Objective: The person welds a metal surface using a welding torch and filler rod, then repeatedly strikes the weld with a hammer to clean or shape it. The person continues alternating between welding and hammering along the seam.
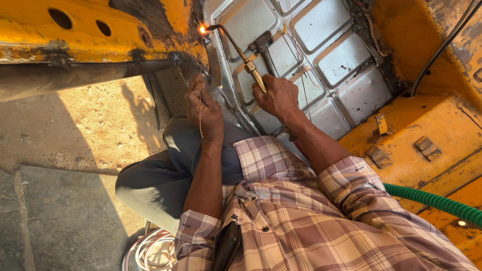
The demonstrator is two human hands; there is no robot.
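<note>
Gripping a brass torch (pixel 241 50), the right hand (pixel 278 96) is fisted round its handle, tip flaming toward eleven o'clock at the yellow body panel (pixel 100 25). The left hand (pixel 203 108) pinches a thin filler rod (pixel 201 75) upright, pointing twelve o'clock.

We read the setting as a vehicle body repair workshop, partly open to daylight. Landmark: the yellow vehicle body (pixel 90 30), paint scorched and rusted, with round holes in its panel. Right of it lies a ribbed grey sheet-metal floor panel (pixel 331 60), and a hammer (pixel 263 47) rests on that panel. At the body's lower right edge a gas torch (pixel 241 52) burns with a small bright flame (pixel 203 30) against the seam. Below the body we see a bare, stained concrete floor (pixel 60 165) in hard sunlight. Far right of it runs a green ribbed hose (pixel 432 199); coiled white hose (pixel 150 248) lies on the floor.
</note>
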